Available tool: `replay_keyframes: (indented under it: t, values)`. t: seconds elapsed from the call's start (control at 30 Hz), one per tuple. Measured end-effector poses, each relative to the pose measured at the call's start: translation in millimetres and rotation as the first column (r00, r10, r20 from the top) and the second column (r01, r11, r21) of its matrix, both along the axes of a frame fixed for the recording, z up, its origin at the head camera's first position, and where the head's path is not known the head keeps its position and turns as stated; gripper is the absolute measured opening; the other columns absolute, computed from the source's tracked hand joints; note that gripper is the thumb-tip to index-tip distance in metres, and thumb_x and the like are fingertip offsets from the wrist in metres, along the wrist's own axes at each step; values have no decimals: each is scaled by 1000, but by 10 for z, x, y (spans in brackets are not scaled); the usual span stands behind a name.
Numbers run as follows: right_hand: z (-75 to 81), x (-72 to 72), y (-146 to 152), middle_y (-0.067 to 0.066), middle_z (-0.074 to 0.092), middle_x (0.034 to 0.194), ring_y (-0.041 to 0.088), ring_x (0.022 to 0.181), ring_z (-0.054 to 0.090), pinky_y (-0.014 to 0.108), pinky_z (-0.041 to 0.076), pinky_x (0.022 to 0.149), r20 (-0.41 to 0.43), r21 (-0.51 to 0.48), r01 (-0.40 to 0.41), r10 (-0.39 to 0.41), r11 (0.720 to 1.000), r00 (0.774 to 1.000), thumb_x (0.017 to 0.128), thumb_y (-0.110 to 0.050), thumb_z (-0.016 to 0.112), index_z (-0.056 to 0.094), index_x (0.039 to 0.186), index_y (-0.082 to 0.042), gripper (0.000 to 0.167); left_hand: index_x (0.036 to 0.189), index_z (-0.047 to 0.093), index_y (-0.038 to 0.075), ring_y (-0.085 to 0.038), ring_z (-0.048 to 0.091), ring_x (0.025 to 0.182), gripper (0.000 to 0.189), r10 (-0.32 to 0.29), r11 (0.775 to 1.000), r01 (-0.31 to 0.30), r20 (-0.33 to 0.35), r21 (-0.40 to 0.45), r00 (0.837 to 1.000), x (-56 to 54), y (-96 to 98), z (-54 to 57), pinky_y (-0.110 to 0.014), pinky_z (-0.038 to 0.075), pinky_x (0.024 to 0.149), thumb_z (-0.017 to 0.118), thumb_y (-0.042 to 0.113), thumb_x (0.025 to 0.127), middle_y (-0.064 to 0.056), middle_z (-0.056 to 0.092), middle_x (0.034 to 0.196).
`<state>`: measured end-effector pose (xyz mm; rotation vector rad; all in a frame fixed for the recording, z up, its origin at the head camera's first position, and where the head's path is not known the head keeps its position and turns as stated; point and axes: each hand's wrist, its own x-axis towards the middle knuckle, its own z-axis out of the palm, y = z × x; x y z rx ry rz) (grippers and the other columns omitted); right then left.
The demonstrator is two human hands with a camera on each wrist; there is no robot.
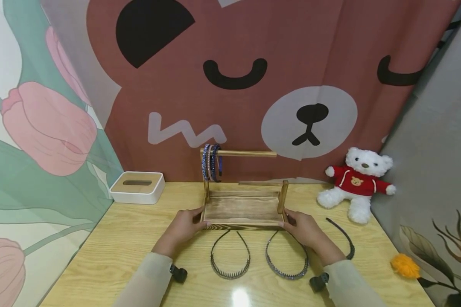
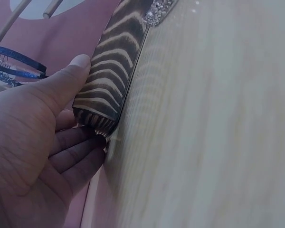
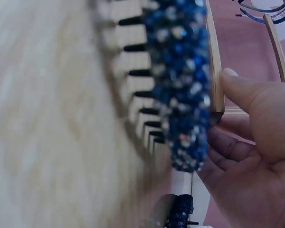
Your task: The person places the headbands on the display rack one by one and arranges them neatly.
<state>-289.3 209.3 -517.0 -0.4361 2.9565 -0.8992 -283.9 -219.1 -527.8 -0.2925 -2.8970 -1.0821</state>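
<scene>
A wooden rack (image 1: 246, 209) with a shallow tray base and an upper rod stands on the table. My left hand (image 1: 184, 226) grips its left end, thumb on the striped front face and fingers round the end, as the left wrist view shows. At the other end my right hand (image 1: 305, 230) holds the rack, thumb against the front. Several glittery headbands (image 1: 209, 164) hang at the left of the rod. In front lie a toothed headband (image 1: 230, 276) and a sparkly headband (image 1: 288, 276). A blue beaded headband (image 3: 180, 80) looms close in the right wrist view.
Right of my right forearm lies another dark headband (image 1: 347, 241), partly hidden. A white tissue box (image 1: 138, 197) with a wooden lid sits back left. Back right is a white teddy bear (image 1: 357, 183) in a red top, with an orange fluffy ball (image 1: 405, 265) nearer.
</scene>
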Motion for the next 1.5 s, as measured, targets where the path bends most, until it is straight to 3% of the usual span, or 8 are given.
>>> replay_keyframes:
  t: [0.23, 0.33, 0.57, 0.8, 0.97, 1.17, 1.4, 1.5]
  values:
    - [49, 58, 130, 22, 72, 139, 40, 127, 71, 57, 61, 104, 16, -36, -34, 35, 999, 999, 110, -36, 69, 42, 164, 6, 73, 158, 60, 13, -39, 60, 144, 71, -7, 1000, 7, -15, -8, 1000, -34, -1, -20, -56, 50, 120, 81, 47, 99, -21, 65, 151]
    - [115, 145, 295, 23, 68, 146, 45, 132, 67, 60, 60, 104, 8, -54, -32, 33, 998, 999, 109, -36, 70, 52, 160, 0, 64, 158, 59, 13, -39, 60, 143, 71, -7, 1000, 7, -12, -13, 1000, -32, 5, -24, -56, 52, 119, 81, 47, 100, -22, 65, 151]
    - [184, 363, 959, 8, 80, 124, 40, 119, 74, 58, 62, 98, -141, -8, -28, 27, 1000, 990, 96, -32, 86, 82, 118, -13, 29, 159, 58, 14, -39, 61, 143, 71, 7, 1000, -7, 16, -17, 1000, -12, 30, -6, -56, 53, 118, 81, 46, 100, -21, 65, 151]
    - [167, 569, 1513, -3, 80, 116, 22, 111, 73, 36, 62, 89, -111, 144, -34, 50, 989, 993, 80, -36, 97, 86, 103, -24, 28, 159, 58, 14, -39, 59, 145, 71, -7, 1000, 7, 12, -24, 1000, -8, 28, -14, -57, 51, 119, 81, 46, 100, -21, 64, 152]
    - [109, 621, 1632, -3, 79, 115, 16, 108, 73, 29, 62, 89, -147, 165, -136, 161, 977, 976, 74, -39, 100, 87, 103, -24, 36, 158, 59, 12, -37, 60, 144, 71, -6, 1000, 6, -1, -2, 1000, -4, -4, -18, -56, 51, 119, 83, 42, 99, -18, 67, 151]
    - [86, 607, 1689, 0, 78, 109, 8, 104, 69, 25, 59, 86, -153, 184, -254, 283, 949, 947, 71, -25, 102, 85, 93, -25, 28, 158, 59, 11, -39, 62, 141, 71, -23, 1000, 23, -26, -12, 999, -27, -20, -33, -57, 53, 117, 82, 44, 99, -20, 68, 149]
    - [81, 542, 1649, -4, 78, 104, 12, 100, 70, 38, 61, 88, -136, 260, -259, 301, 930, 944, 76, -17, 98, 86, 88, -24, 19, 158, 59, 12, -39, 62, 142, 69, -10, 1000, 10, -15, -10, 1000, -10, -14, -8, -57, 53, 117, 82, 42, 99, -21, 67, 149]
    - [36, 540, 1612, -5, 77, 99, 9, 96, 68, 34, 60, 83, -203, 233, -297, 345, 926, 916, 75, -15, 98, 86, 87, -22, 18, 158, 59, 13, -40, 61, 142, 69, -5, 1000, 5, -6, -14, 1000, -5, -7, 8, -57, 53, 118, 82, 41, 99, -21, 66, 150]
